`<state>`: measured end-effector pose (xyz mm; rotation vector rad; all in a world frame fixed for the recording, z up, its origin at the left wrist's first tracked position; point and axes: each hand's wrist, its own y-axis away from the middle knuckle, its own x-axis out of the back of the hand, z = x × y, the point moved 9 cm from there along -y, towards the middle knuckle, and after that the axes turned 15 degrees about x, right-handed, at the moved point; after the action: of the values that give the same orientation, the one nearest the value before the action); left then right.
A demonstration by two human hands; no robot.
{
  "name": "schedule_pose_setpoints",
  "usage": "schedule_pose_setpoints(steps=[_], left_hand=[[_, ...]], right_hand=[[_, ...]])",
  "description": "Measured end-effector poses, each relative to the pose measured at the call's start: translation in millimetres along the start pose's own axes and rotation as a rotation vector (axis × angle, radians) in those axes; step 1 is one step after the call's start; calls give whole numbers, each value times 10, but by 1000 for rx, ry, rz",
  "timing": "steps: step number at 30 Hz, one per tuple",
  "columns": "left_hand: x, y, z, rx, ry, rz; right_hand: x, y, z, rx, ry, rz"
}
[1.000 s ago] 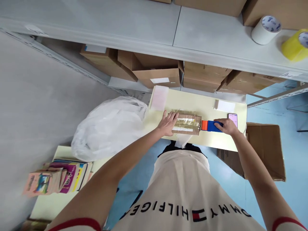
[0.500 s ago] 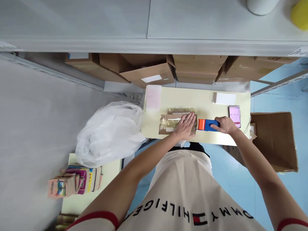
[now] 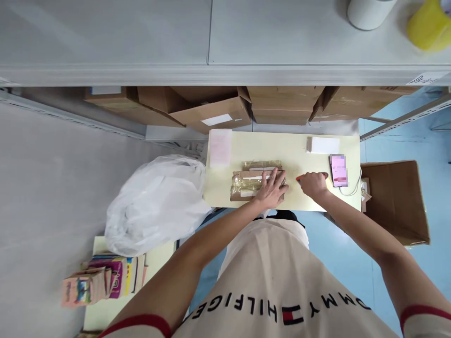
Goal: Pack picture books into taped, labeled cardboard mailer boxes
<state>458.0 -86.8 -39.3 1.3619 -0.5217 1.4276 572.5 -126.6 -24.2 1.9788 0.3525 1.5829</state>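
A small cardboard parcel (image 3: 246,184) wrapped in clear tape lies on the pale yellow table (image 3: 299,157). My left hand (image 3: 273,189) lies flat on the parcel's right end, fingers stretched out. My right hand (image 3: 313,184) is just to the right of the parcel, closed over the orange and blue tape dispenser (image 3: 299,178), of which only an orange tip and edge show.
A phone (image 3: 338,169) and a white card (image 3: 323,144) lie at the table's right, a pink sheet (image 3: 220,147) at its left. A white plastic bag (image 3: 158,202) lies left of the table, an open carton (image 3: 396,199) right. Tape rolls (image 3: 366,11) stand on the shelf above.
My left hand slid from the parcel's left end to its right end. My right hand drew the tape dispenser leftward toward the parcel and now covers most of it.
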Motion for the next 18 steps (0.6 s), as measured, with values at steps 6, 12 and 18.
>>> schedule_pose_setpoints(steps=[6, 12, 18], left_hand=[[23, -67, 41, 62, 140, -19], [51, 56, -163, -37, 258, -17], [187, 465, -1176, 335, 338, 237]], right_hand=[[-56, 237, 211, -174, -102, 279], [-590, 352, 494, -352, -227, 336], [-1047, 291, 611, -419, -381, 398]])
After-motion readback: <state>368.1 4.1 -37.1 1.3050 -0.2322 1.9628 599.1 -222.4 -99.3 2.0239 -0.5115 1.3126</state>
